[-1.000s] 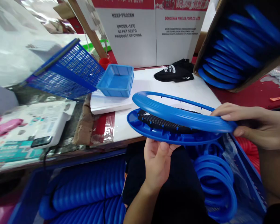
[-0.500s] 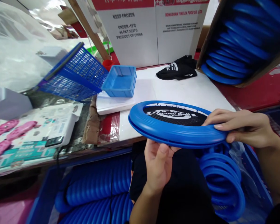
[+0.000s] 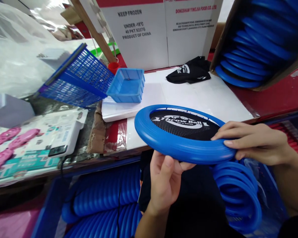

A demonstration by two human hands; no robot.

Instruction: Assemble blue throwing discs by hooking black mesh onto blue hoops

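Note:
A blue plastic ring (image 3: 161, 140) with a black mesh centre (image 3: 186, 127) printed "Throw Ball" is held tilted in front of me, over the near edge of the white board. My left hand (image 3: 165, 181) supports its underside, thumb and fingers closed at the near rim; some fingertips are hidden beneath. On the right side, my right hand (image 3: 255, 142) pinches the rim, fingers reaching over onto the mesh and thumb side at the outer edge. More black printed fabric (image 3: 188, 70) lies crumpled on the white board (image 3: 159, 91) behind the ring.
A light-blue tray (image 3: 126, 86) sits left of the fabric, beside a tilted blue basket (image 3: 81, 74). At right, an open carton (image 3: 217, 49) holds stacked blue rings (image 3: 240, 72). Below are more rings (image 3: 101, 198) in a blue crate. A white carton (image 3: 144, 36) stands behind.
The ring has tipped toward me, so more of its mesh and print shows. Both hands keep hold and have shifted slightly left. The camera view has moved a little.

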